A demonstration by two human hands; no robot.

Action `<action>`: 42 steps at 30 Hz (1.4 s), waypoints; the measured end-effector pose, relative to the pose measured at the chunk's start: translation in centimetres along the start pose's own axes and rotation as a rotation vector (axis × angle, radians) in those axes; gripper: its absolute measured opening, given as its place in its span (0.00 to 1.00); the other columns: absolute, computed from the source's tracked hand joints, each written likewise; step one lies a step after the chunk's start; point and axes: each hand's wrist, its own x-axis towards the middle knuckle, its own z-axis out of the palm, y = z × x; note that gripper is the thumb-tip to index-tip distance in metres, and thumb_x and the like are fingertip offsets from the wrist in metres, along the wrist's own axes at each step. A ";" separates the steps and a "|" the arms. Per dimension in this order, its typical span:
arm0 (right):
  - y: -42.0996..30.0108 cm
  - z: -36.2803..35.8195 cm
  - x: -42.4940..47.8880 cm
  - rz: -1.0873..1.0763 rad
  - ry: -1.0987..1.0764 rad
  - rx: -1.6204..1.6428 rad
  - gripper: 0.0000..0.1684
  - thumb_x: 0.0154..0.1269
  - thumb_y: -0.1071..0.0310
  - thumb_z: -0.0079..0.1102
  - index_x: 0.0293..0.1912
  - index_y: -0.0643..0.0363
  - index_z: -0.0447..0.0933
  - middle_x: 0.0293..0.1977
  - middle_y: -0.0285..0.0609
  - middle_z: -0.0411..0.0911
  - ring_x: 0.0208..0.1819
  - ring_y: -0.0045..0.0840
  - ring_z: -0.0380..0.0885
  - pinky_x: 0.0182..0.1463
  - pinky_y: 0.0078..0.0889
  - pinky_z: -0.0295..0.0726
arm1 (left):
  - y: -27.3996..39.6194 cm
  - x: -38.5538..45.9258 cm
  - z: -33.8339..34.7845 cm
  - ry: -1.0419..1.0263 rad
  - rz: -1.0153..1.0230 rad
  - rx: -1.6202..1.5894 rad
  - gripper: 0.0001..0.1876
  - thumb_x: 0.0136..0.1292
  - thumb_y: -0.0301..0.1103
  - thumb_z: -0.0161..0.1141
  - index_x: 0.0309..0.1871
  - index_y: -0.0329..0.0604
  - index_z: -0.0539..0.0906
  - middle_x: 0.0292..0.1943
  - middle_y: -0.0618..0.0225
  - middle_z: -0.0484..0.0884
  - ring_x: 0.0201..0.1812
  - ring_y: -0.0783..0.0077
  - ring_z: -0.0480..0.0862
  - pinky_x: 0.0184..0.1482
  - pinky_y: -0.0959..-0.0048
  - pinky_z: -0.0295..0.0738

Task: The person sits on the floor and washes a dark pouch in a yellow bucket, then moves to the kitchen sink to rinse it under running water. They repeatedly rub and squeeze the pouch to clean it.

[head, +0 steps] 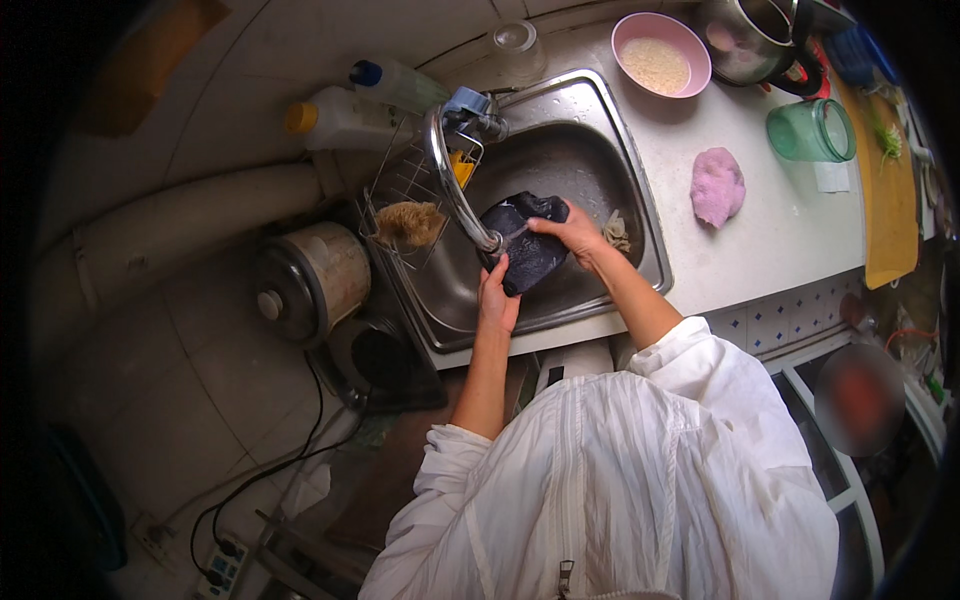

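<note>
Both hands hold a dark, wet, flattish item (534, 259) over the stainless steel sink (600, 161); its exact kind is unclear. My left hand (496, 298) grips its near left edge, right under the spout of the chrome faucet (454, 176). On its right edge, my right hand (574, 232) has the thumb laid across the upper face. Water from the spout runs onto the item, and whitish streaks show on it. A crumpled pale scrap (616, 231) lies in the basin, to the right of my right hand.
A wire rack (405, 161) with a brown scrubber (409, 223) hangs at the sink's left. Beyond it stand plastic bottles (337, 118). The counter holds a pink bowl of rice (694, 45), a pink cloth (718, 187), a green jar (802, 129) and a kettle (742, 45).
</note>
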 end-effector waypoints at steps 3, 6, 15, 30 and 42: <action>0.3 1.2 0.0 -0.088 0.088 -0.085 0.17 0.55 0.68 0.71 0.43 0.64 0.78 0.36 0.38 0.81 0.35 0.21 0.79 0.41 0.26 0.79 | 0.4 -0.6 0.9 -0.037 0.000 0.061 0.18 0.67 0.32 0.58 0.60 0.47 0.73 0.55 0.66 0.79 0.56 0.66 0.79 0.60 0.60 0.74; 1.4 0.7 1.7 -0.007 0.236 0.038 0.21 0.56 0.61 0.71 0.42 0.67 0.79 0.32 0.41 0.82 0.29 0.24 0.79 0.36 0.30 0.79 | 0.9 -1.5 2.1 -0.084 -0.046 0.040 0.19 0.67 0.32 0.59 0.60 0.47 0.73 0.55 0.67 0.79 0.56 0.67 0.79 0.60 0.60 0.73; 1.4 -0.9 0.0 -0.444 0.319 -0.767 0.28 0.54 0.49 0.69 0.44 0.64 0.78 0.43 0.54 0.77 0.48 0.48 0.74 0.56 0.42 0.72 | 1.0 1.1 0.0 -0.025 -0.034 -0.068 0.18 0.68 0.39 0.56 0.59 0.48 0.74 0.59 0.66 0.76 0.60 0.65 0.76 0.64 0.59 0.68; 0.0 0.8 -2.9 -0.609 -0.195 -0.773 0.18 0.49 0.67 0.73 0.39 0.65 0.79 0.44 0.47 0.81 0.44 0.35 0.80 0.50 0.34 0.77 | 2.3 2.1 2.4 -0.225 -0.108 0.044 0.22 0.75 0.49 0.42 0.61 0.46 0.72 0.57 0.66 0.77 0.57 0.69 0.76 0.57 0.69 0.73; -0.6 -1.4 0.1 0.096 0.156 0.660 0.15 0.76 0.61 0.44 0.55 0.57 0.69 0.50 0.41 0.78 0.52 0.30 0.79 0.54 0.35 0.78 | 3.2 1.1 0.8 0.024 0.063 0.039 0.15 0.64 0.27 0.55 0.53 0.46 0.77 0.50 0.65 0.80 0.53 0.65 0.79 0.60 0.60 0.73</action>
